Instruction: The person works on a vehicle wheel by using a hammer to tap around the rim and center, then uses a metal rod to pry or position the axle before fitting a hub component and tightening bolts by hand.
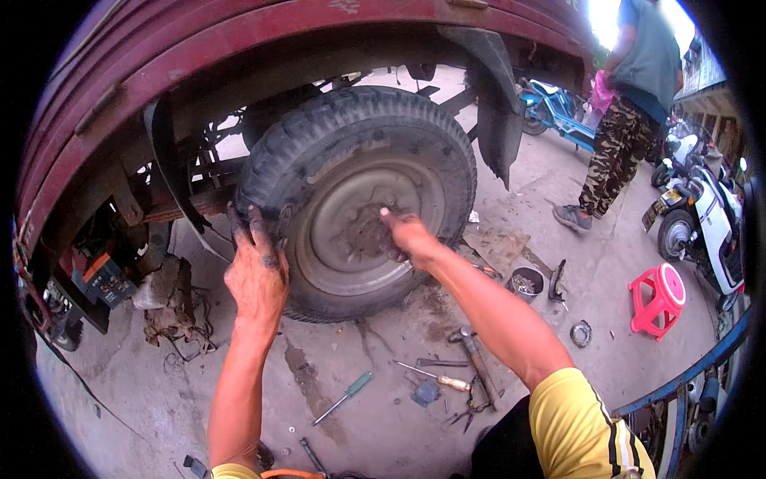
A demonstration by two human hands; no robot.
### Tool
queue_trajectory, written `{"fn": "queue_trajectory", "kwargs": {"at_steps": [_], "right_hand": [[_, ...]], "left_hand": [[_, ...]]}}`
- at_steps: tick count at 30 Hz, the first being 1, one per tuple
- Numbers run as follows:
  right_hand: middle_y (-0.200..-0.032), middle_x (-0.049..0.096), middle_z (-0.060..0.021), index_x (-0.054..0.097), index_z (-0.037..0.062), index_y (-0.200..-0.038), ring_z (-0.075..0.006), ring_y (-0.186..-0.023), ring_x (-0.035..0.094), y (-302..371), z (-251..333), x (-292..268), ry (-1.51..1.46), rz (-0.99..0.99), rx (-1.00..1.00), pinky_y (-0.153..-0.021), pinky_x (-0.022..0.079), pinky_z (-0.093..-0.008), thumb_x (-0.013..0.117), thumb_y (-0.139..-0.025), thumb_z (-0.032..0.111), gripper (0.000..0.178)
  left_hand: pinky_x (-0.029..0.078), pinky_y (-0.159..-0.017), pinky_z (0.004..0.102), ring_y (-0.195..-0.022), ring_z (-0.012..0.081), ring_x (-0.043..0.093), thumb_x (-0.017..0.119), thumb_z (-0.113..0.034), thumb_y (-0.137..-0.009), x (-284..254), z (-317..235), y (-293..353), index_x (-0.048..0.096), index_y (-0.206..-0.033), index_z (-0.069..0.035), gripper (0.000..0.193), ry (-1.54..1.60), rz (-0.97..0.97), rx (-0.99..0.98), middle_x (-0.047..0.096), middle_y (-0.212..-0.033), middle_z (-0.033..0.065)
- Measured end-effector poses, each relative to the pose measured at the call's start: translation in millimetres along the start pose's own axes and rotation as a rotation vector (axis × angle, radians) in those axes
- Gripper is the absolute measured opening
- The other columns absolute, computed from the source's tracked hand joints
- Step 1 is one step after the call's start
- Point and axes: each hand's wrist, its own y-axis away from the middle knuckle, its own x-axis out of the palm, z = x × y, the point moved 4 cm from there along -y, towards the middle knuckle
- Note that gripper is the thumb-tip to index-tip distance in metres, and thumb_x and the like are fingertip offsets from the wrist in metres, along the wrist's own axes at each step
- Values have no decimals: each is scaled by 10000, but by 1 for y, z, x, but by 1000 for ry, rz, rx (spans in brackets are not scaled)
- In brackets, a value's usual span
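Observation:
In front of me a large black tyre [359, 112] on a dusty grey wheel rim [327, 215] stands upright under a dark red vehicle body [199, 60]. My left hand [257, 267] lies against the tyre's left sidewall, its dirty fingers stretched out and apart. At the wheel's centre, by the hub [363, 231], my right hand [408, 238] has its thumb raised and its darkened fingers curled in. Whatever those fingers grip, if anything, is hidden by the hand.
On the concrete lie a hammer [479, 367], a green-handled screwdriver [355, 385], another screwdriver [451, 383] and pliers [469, 413]. Rightward are a can of small metal parts [525, 283], a ring-shaped part [581, 333], a red stool [658, 299], a standing person [622, 136] and parked scooters [702, 215].

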Motion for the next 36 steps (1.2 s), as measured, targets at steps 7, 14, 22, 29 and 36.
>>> {"fn": "queue_trajectory", "kwargs": {"at_steps": [7, 14, 22, 29, 36], "right_hand": [[-650, 620, -224, 648, -54, -839, -399, -653, 642, -2, -3, -2, 690, -180, -540, -573, 503, -457, 559, -934, 408, 480], [-647, 615, -230, 661, -33, -849, -411, -624, 630, 10, 11, 2, 777, -186, -645, -568, 494, -452, 560, -942, 386, 441], [-696, 623, -240, 696, -2, -823, -420, -618, 619, -13, -23, 5, -344, -22, 178, -565, 485, -457, 564, -940, 347, 391], [-840, 679, -128, 694, 1, -899, -225, -718, 656, -5, -10, 11, 1036, -149, -685, -641, 500, -416, 573, -938, 429, 446], [-665, 593, -291, 686, -49, -714, -463, -686, 607, -2, 20, -20, 1061, -239, -715, -668, 485, -514, 537, -955, 391, 523]], "left_hand": [[560, -652, 461, -962, 420, 636, 637, -161, -828, 0, -5, -2, 281, -1435, -17, 718, 18, 30, -10, 301, -1445, 322], [555, -637, 463, -937, 420, 643, 635, -159, -825, -5, 0, -1, 304, -1426, -15, 700, -7, -36, 16, 296, -1448, 323], [555, -644, 468, -959, 427, 635, 639, -174, -833, 1, -4, -2, 286, -1434, -27, 713, 40, -28, 26, 290, -1456, 314], [552, -673, 453, -954, 427, 631, 642, -171, -821, -1, 1, 1, 313, -1432, -45, 705, 68, -10, -9, 371, -1397, 307], [562, -623, 455, -907, 402, 642, 644, -117, -779, -10, 1, -2, 461, -1336, -108, 586, 136, -51, 114, 426, -1368, 261]]}}
